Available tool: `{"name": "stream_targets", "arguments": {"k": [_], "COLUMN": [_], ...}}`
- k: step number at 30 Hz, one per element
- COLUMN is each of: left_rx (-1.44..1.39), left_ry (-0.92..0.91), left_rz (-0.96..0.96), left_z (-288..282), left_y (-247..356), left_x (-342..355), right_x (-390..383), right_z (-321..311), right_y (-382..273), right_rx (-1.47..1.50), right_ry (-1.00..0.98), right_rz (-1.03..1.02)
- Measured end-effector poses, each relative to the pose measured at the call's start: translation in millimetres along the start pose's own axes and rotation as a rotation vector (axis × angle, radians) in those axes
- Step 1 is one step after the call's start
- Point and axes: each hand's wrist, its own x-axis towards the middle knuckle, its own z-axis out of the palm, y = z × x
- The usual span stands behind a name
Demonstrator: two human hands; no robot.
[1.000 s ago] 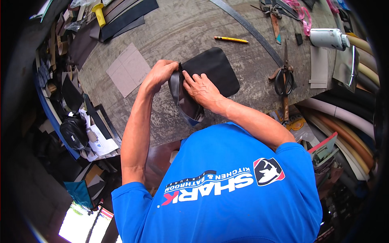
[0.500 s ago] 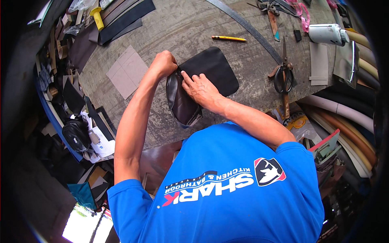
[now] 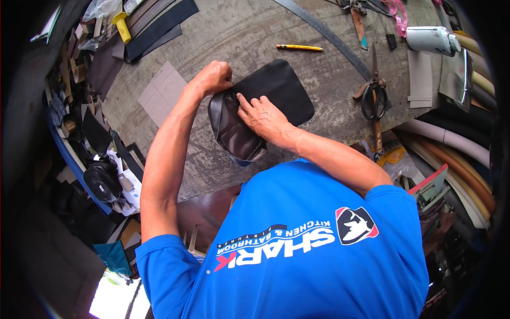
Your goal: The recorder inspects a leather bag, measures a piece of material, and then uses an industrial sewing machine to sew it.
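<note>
A black leather-like pouch (image 3: 234, 133) lies on the table in front of me, its dark brown lining showing and a rounded black flap (image 3: 281, 90) spread out to the far right. My left hand (image 3: 215, 78) is closed on the pouch's upper left edge, fingertips mostly hidden. Against the seam between lining and flap rests my right hand (image 3: 263, 115), its index finger stretched out and the other fingers apart. Beyond the flap is a yellow pencil (image 3: 299, 48). Left of the pouch lies a pale square piece (image 3: 162, 93) with lines drawn on it.
Scissors (image 3: 374, 98) and a long metal ruler (image 3: 329, 34) lie to the right on the worn table (image 3: 228, 37). A white bottle (image 3: 431, 41) stands out at the far right. Material rolls (image 3: 446, 139) crowd the right side; dark strips (image 3: 164, 26) and scraps fill the left.
My left hand has shifted slightly left and farther away, drawing the pouch's edge outward, so more of the lining shows. My right hand stays nearly in place.
</note>
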Motion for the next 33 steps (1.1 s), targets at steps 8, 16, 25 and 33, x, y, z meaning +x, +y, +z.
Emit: {"name": "stream_targets", "arguments": {"k": [8,16,25,33], "left_rx": [0.062,0.101,0.099,0.167], "left_ry": [-0.102,-0.09,-0.129,-0.135], "left_rz": [0.033,0.114,0.191,0.174], "left_z": [-8.3,-9.5,-6.3,-4.8], "left_y": [1.5,3.0,-3.2,0.0], "left_x": [2.6,3.2,12.6,18.1], "right_x": [2.0,5.8,11.0,12.9], "right_z": [-7.9,-13.5,-11.0,-15.1], "right_y": [6.1,12.0,12.4,13.2], "right_rx": [0.029,0.019,-0.061,-0.04], "right_ry": [-0.014,-0.046,-0.054,-0.085], "right_rz": [-0.034,-0.075,-0.152,-0.146]}}
